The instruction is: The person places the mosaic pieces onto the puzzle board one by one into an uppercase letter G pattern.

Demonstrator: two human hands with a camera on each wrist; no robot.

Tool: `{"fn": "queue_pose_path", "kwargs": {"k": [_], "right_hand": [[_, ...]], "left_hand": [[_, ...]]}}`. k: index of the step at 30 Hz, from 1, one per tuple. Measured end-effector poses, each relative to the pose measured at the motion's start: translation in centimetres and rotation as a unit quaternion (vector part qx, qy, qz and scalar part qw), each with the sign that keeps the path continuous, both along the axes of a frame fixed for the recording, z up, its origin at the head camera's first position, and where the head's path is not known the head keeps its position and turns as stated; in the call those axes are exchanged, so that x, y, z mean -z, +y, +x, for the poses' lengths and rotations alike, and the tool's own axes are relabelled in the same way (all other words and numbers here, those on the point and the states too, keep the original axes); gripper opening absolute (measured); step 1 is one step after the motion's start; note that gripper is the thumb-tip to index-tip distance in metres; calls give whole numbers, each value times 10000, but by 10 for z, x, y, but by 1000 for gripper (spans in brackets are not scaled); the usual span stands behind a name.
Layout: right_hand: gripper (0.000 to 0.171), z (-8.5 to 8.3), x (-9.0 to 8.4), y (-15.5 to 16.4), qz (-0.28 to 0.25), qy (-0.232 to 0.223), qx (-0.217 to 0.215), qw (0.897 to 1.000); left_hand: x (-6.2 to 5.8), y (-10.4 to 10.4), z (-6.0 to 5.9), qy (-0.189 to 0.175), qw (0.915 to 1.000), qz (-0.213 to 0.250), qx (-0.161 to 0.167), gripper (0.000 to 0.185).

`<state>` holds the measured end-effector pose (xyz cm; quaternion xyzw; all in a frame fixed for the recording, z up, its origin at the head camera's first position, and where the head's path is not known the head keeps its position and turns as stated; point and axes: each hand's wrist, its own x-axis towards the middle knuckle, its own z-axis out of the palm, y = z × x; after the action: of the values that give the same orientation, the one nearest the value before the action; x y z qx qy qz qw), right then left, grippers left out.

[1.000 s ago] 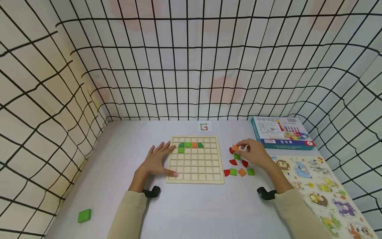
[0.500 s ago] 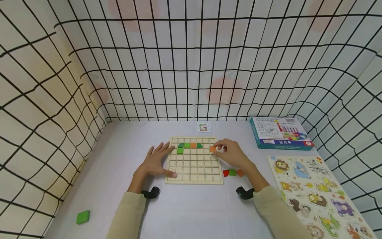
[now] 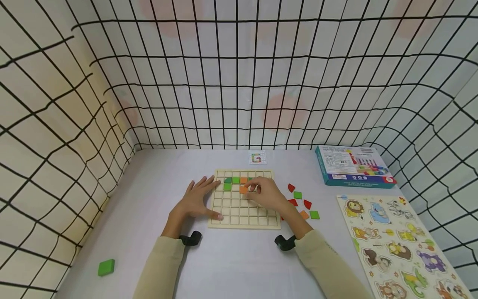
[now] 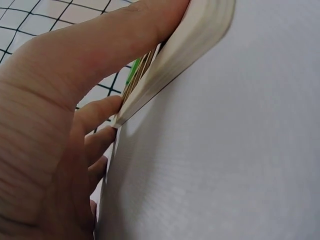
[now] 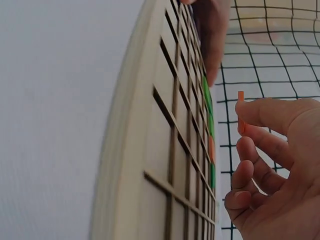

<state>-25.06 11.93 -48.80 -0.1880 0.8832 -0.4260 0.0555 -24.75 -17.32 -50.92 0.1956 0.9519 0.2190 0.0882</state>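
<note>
A wooden grid board (image 3: 231,216) lies flat on the white table. My left hand (image 3: 196,201) rests along its left edge, fingers spread, the thumb over the lower left corner. My right hand (image 3: 266,193) pinches an orange square tile (image 3: 243,189) between thumb and finger above the board. In the right wrist view, that tile (image 5: 241,107) is seen edge-on, apart from the board. In an upper row sit a dark green rounded tile (image 3: 228,180), a green square (image 3: 235,180), an orange square (image 3: 244,180) and a partly hidden dark green piece. Another green square (image 3: 227,187) lies below the first.
Loose tiles lie right of the board, among them a red rounded piece (image 3: 291,187) and a green square (image 3: 315,214); my right forearm hides some. A pattern card (image 3: 257,157), a box (image 3: 356,166), an animal sticker sheet (image 3: 388,232) and a green block (image 3: 106,267) lie around. Black netting stands behind.
My right hand has picked the orange tile from the loose pieces and carried it left, over the board to below the upper row. My left hand stays on the board's edge.
</note>
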Motion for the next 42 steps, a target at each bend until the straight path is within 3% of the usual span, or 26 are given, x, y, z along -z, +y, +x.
{"fn": "queue_pose_path", "kwargs": {"k": [9, 15, 29, 42], "right_hand": [[26, 3, 3, -30, 67, -146, -99, 9998], [26, -2, 8, -43, 249, 102, -206, 9994], [25, -8, 12, -56, 767, 221, -160, 9967], [25, -6, 15, -57, 692, 224, -159, 9972]], "left_hand": [[2, 0, -3, -78, 9995, 292, 96, 127], [3, -1, -3, 90, 9995, 260, 145, 125], [2, 0, -3, 68, 9995, 285, 124, 124], [5, -2, -2, 47, 9996, 274, 66, 124]]}}
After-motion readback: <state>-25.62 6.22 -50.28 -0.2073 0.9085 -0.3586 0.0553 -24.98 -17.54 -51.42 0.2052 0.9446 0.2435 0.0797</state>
